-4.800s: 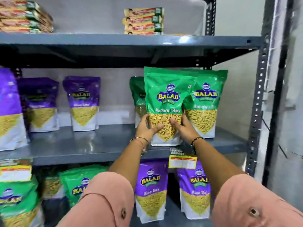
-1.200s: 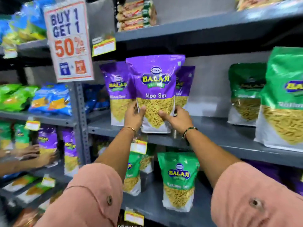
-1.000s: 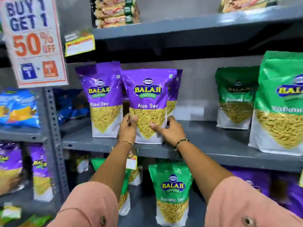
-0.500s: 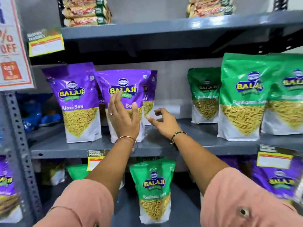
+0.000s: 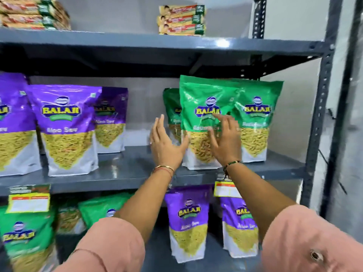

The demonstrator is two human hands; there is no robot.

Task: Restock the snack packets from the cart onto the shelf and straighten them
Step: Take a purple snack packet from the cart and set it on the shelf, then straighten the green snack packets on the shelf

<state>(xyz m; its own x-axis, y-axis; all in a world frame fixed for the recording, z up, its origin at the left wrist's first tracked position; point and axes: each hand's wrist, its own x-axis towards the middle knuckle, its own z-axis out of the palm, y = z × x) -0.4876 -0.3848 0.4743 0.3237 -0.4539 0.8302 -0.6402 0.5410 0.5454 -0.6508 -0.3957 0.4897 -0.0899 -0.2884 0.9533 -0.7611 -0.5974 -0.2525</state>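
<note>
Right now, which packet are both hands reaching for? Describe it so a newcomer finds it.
Middle shelf, right-hand group of green packets. It is the front green packet, nearest the shelf edge, between the open left hand and right hand; its neighbours stand further back.

Whole shot's kinda smeared. The right hand [image 5: 225,140] covers the lower print on the front green packet [image 5: 204,99], so that name's unreadable. A third green packet [image 5: 170,107] peeks out behind it. The far-left purple packet [image 5: 11,122] is cut by the frame edge.
</note>
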